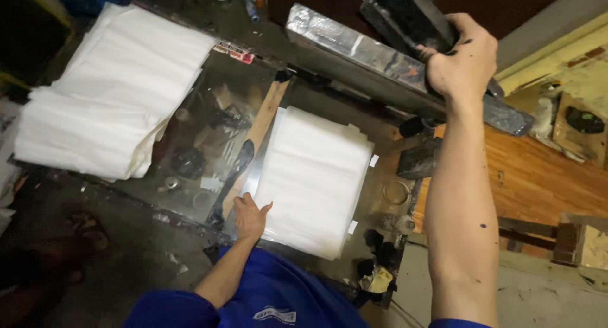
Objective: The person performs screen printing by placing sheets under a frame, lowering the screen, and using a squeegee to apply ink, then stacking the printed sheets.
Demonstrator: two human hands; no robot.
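Note:
My left hand [251, 215] rests flat on the near left corner of a stack of white sheets [315, 176] lying on a dark glass-topped table [209, 144]. My right hand [461, 58] is raised and gripped around a dark, ink-stained frame [405, 14] that is tilted up above the table's far edge, next to a silvery foil-wrapped bar [354, 46]. A black-smeared wooden stick [250, 147] lies just left of the stack, beside my left hand.
A large pile of white sheets [114, 87] sits at the far left of the table. A wooden surface [544, 176] lies to the right. Ink-stained rags and a tape ring [396, 192] sit by the table's right edge.

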